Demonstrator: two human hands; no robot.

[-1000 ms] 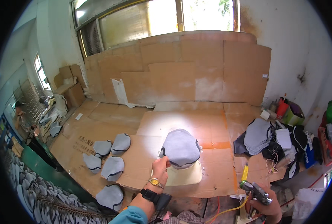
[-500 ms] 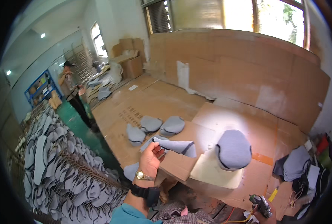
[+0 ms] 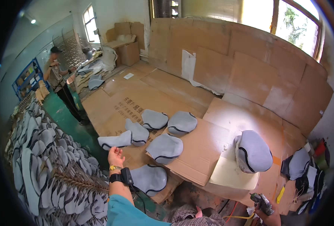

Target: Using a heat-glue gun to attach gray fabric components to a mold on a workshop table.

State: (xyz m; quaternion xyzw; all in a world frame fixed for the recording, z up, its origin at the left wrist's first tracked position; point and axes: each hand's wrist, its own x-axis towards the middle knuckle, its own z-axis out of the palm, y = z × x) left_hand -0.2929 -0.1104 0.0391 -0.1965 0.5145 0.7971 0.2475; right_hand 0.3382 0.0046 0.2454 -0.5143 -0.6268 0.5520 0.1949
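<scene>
My left hand [image 3: 116,156] reaches to the left edge of the cardboard-covered table. Its curled fingers are at the near rim of a grey fabric piece [image 3: 115,140] with a dark edge band, and seem to pinch it. Close by lie similar grey pieces [image 3: 155,119], several in a loose group. Another grey piece [image 3: 149,179] lies beside my left forearm. At the lower right my right hand [image 3: 270,216] is closed around a small spray gun [image 3: 263,204] with a hose. A rounded grey piece [image 3: 255,150] sits on a cream pad [image 3: 233,175].
Racks thick with grey pieces [image 3: 50,162] stand at the left. A person [image 3: 58,81] stands beyond them near a blue shelf [image 3: 28,77]. Cardboard panels [image 3: 249,64] wall the table's back. A yellow-handled tool [image 3: 281,194] and fabric scraps [image 3: 299,164] lie at right.
My left hand has moved left with the grey piece, from the table's middle to its left edge. The view has shifted. My right hand keeps the spray gun.
</scene>
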